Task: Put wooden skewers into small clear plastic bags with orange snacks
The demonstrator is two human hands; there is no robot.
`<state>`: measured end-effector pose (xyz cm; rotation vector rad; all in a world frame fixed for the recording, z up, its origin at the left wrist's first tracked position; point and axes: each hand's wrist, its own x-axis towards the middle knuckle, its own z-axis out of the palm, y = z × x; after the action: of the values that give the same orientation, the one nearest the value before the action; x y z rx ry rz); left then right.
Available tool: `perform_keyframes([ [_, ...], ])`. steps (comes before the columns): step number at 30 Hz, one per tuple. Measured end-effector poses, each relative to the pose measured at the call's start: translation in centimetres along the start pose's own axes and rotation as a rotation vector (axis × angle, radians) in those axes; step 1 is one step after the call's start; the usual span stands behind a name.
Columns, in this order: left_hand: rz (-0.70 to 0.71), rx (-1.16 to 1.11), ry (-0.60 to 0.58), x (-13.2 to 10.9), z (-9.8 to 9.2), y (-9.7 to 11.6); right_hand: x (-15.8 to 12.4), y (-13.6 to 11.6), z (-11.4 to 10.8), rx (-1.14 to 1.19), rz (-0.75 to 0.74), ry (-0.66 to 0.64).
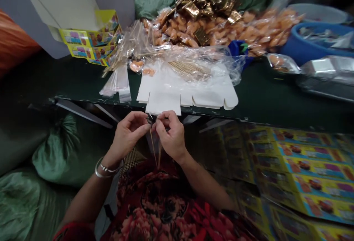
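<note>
My left hand (131, 132) and my right hand (173, 137) meet in front of the table edge, fingers pinched close together. Between them hangs what looks like a narrow clear plastic bag (155, 143), its top held in both hands. A few thin wooden sticks (159, 154) point downward from my fingers over my lap; whether all of them are inside the bag I cannot tell. Just beyond my fingertips, a stack of flat white card box blanks (163, 102) reaches over the table edge. On it rests a plastic bag of wooden sticks (190, 69).
Clear bags (117, 86) lie left of the blanks, near printed yellow boxes (91, 41). Behind are orange wrapped pieces (188, 40) and gold packets (204, 6). A blue basin (304, 45) stands right. Printed sheets (315, 163) are stacked below the table, green sacks (58, 152) at left.
</note>
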<state>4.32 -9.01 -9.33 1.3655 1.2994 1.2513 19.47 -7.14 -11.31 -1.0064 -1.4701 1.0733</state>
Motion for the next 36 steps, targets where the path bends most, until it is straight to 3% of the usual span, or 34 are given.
perform_keyframes([
  [4, 0.000, -0.062, -0.064, 1.5, 2.1, -0.4, -0.4, 0.5, -0.9, 0.116, 0.021, -0.020],
  [11, -0.030, -0.211, -0.172, 3.0, 1.4, -1.0, 0.7, 0.8, -3.2, 0.293, -0.013, -0.249],
  [13, -0.023, -0.140, -0.242, 3.7, 1.0, -0.4, 1.3, 0.7, -3.7, 0.287, -0.020, -0.293],
  [17, 0.009, 0.209, -0.329, 4.5, 0.9, 0.9, 2.1, 0.2, -4.0, 0.114, -0.051, -0.255],
  [21, 0.172, 0.303, -0.353, 6.8, 0.4, 3.5, 3.9, 0.0, -5.2, 0.157, -0.078, -0.296],
  [22, 0.212, 0.321, -0.302, 7.9, -0.1, 4.5, 4.8, 0.1, -6.0, 0.142, -0.081, -0.277],
  [24, 0.283, 0.403, -0.046, 11.0, -1.3, 6.6, 7.7, 0.4, -8.6, -0.052, -0.103, -0.192],
  [26, 0.341, 0.481, 0.297, 15.0, -3.0, 8.2, 11.9, 1.2, -11.4, -0.495, -0.119, -0.106],
  [27, 0.369, 0.471, 0.408, 17.2, -4.0, 8.7, 14.4, 1.7, -12.6, -0.766, -0.112, -0.085],
  [29, 0.376, 0.410, 0.463, 21.4, -6.1, 9.0, 19.4, 3.0, -14.0, -1.221, -0.012, -0.189],
  [32, 0.407, 0.336, 0.441, 27.1, -8.5, 8.3, 24.9, 4.5, -14.4, -1.364, 0.089, -0.294],
  [36, 0.483, 0.295, 0.382, 34.7, -9.6, 6.9, 26.9, 5.3, -14.4, -1.460, 0.149, -0.348],
])
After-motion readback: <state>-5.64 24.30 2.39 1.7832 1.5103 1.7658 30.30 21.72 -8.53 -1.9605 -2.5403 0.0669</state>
